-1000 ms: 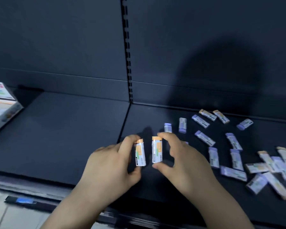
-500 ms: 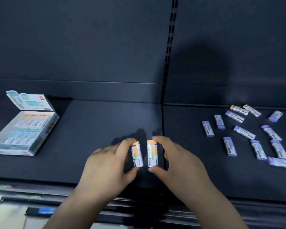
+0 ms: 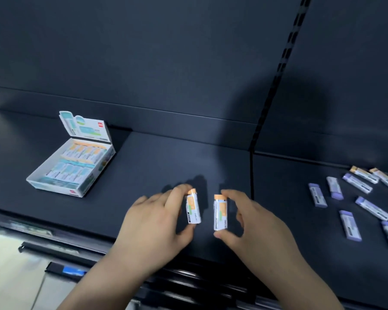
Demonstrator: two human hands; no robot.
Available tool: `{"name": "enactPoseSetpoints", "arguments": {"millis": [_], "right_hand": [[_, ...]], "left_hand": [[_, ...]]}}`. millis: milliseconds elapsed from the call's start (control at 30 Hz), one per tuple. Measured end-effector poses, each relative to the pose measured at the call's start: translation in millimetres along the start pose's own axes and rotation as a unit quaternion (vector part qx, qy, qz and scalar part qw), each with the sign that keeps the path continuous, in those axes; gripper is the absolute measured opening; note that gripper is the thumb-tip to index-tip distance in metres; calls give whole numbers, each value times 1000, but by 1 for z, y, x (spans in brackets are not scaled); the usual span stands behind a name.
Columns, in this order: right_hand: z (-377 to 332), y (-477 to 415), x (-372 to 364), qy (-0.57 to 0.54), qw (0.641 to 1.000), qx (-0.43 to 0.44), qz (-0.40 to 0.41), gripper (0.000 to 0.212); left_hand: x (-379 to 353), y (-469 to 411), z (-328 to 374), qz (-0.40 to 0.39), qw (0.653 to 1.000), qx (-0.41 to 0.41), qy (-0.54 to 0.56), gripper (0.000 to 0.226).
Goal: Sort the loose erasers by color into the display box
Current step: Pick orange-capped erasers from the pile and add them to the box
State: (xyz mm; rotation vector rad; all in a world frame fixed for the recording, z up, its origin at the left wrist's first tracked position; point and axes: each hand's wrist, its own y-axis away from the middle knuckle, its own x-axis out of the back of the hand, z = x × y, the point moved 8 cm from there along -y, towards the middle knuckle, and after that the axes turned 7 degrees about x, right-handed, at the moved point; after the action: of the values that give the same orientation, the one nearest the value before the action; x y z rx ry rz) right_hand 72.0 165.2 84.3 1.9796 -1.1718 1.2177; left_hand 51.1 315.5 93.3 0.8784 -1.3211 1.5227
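My left hand (image 3: 152, 222) pinches an orange-tipped eraser (image 3: 193, 208) between forefinger and thumb, held upright above the dark shelf. My right hand (image 3: 253, 229) pinches a second orange-tipped eraser (image 3: 220, 212) the same way, a small gap between the two. The display box (image 3: 35, 180) lies at the left with its lid flap up; an orange row fills its far part and a teal row its near part. Several loose purple erasers (image 3: 317, 195) and two orange ones (image 3: 364, 174) lie scattered on the shelf at the right.
The dark shelf (image 3: 157, 166) has a back wall behind it and a slotted upright (image 3: 276, 86) dividing the two bays. The shelf's front rail (image 3: 61, 249) runs along the bottom left, with pale floor below it.
The view has swung left, bringing the display box fully into sight and pushing the loose erasers toward the right edge. Both hands keep their erasers, now held slightly farther apart.
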Motion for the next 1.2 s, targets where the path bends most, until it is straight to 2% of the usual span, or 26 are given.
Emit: {"name": "enactPoseSetpoints", "arguments": {"millis": [500,567,633,1033,1200], "right_hand": [[-156,-123,-70,12,998,-12,57,69],[-165,-128,-73,9,998,-12,63,68],[-181,-146,-84,18,998,-20,53,68],[-194,-184,-90,29,999,-22,15,66],[-199,-208,-100,60,997,-47,14,66]], "left_hand": [[35,-39,-212,11,998,-51,-27,65],[36,-42,-222,15,997,-62,-32,67],[37,-45,-250,-8,998,-57,-25,69],[39,-47,-303,-31,999,1,-27,72],[31,-51,-323,-44,998,-7,-34,71]]}}
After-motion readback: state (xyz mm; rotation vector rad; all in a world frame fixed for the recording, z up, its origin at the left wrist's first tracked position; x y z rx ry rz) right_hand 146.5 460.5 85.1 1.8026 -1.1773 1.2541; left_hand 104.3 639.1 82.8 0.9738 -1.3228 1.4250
